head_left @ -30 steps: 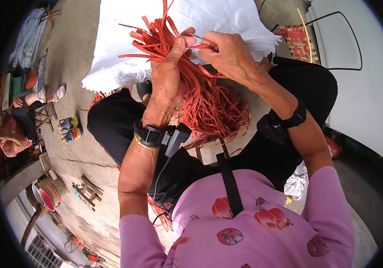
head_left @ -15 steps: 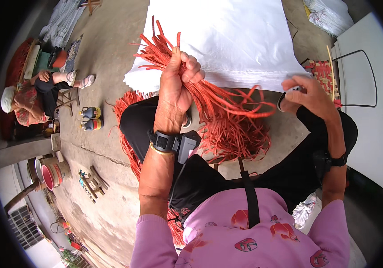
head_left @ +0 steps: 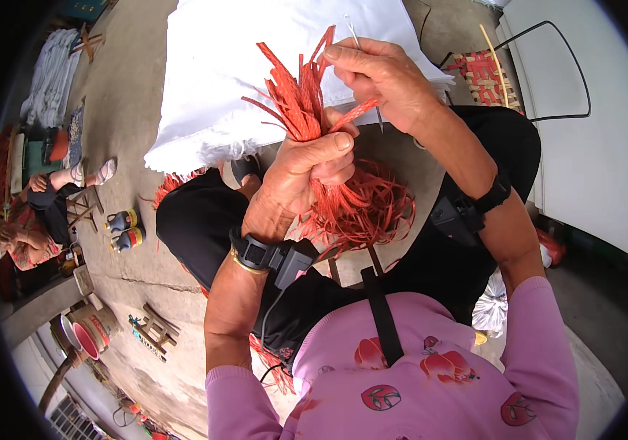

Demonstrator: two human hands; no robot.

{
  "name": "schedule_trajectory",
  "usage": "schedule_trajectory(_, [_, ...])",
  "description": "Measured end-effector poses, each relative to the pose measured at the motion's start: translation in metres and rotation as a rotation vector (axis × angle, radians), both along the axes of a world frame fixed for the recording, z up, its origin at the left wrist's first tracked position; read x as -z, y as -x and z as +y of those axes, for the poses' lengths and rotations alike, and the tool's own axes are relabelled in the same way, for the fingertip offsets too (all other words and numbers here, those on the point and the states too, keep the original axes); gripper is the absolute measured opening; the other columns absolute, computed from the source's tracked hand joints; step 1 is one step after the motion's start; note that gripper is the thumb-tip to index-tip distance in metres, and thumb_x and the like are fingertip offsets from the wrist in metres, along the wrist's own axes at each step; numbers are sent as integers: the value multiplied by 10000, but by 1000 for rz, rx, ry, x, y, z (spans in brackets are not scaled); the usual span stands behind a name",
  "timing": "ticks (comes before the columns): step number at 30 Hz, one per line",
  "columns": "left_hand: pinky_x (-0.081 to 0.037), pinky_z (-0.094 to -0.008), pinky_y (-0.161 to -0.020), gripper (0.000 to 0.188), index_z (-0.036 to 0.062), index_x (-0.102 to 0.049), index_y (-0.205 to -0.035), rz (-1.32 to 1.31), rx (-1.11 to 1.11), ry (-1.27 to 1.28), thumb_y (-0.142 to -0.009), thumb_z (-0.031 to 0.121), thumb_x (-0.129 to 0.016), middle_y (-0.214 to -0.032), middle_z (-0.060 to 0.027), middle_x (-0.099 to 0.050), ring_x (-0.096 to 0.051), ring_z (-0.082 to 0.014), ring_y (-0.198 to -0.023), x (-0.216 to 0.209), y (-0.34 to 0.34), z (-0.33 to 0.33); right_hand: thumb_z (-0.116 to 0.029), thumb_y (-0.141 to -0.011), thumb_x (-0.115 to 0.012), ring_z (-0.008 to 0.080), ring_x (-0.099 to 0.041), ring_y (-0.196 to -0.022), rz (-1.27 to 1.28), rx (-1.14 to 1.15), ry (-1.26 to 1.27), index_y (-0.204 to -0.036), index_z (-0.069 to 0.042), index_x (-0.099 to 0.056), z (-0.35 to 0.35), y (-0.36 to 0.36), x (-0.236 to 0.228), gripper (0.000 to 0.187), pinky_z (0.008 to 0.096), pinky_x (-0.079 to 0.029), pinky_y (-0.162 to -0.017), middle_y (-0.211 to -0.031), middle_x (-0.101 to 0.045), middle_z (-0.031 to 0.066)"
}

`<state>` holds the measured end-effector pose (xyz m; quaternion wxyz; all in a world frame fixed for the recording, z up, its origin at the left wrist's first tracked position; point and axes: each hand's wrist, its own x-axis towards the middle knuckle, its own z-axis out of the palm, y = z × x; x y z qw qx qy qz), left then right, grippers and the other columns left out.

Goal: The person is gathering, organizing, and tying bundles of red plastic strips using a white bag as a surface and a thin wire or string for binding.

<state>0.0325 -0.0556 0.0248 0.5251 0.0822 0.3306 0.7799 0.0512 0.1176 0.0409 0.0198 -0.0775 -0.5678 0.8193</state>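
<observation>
While the left hand (head_left: 301, 170) clenches red strands (head_left: 297, 104), long axis running up the view, the right hand (head_left: 396, 82), touching one fanned tip from the right, has its fingers around a slim metal tool (head_left: 351, 29).

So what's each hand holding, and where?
The left hand grips red strips below their upper ends; the right hand holds a needle around its middle, apparently pinching one strip too.

Cracked concrete floor (head_left: 138, 264), barred window (head_left: 69, 421)
</observation>
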Motion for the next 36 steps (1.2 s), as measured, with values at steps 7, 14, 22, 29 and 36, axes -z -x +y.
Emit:
schedule_trajectory(7, [-258,-204,-459,151,50,-515,-974,-22,-112,-15,-854,76,-603,-606,57,-357,-287,-29,-476,2,0,-2,-203,-863,-621,-12,-284,-452,-165,3,180,-806,-84,-578,5,0,20,139,169,-193,-378,-696,-479,-56])
schedule_trajectory(14, [-270,-205,-437,345,18,-487,-1206,-6,-332,161,-905,172,-559,-642,-14,-526,-282,-50,-453,10,15,-4,-252,-838,-636,5,-319,-510,-99,-2,-127,-851,-72,-619,-12,-6,21,181,175,-227,-428,-705,-499,-45])
schedule_trajectory(22, [-268,-208,-441,319,45,-540,-1125,14,-356,167,-951,307,-487,-690,-9,-555,-279,-56,-458,15,17,-3,-283,-827,-626,15,-364,-584,-24,-143,-312,-849,-68,-645,-16,-3,25,217,184,-273,-502,-732,-532,-35])
schedule_trajectory(29, [-426,-266,-594,267,57,-560,-927,-82,-362,135,-952,311,-483,-842,-65,-599,-472,-111,-602,21,19,-5,-237,-810,-637,35,-413,-578,49,-352,-174,-719,-51,-586,-6,-5,13,213,196,-309,-525,-656,-511,-33])
schedule_trajectory(36, [-521,-341,-776,310,-9,-578,-891,241,-585,400,-952,281,-485,-924,-183,-651,-649,-239,-819,6,55,-34,-179,-787,-630,-2,-272,-455,59,-829,34,-716,-42,-566,34,-26,-12,167,186,-163,-408,-623,-478,-49])
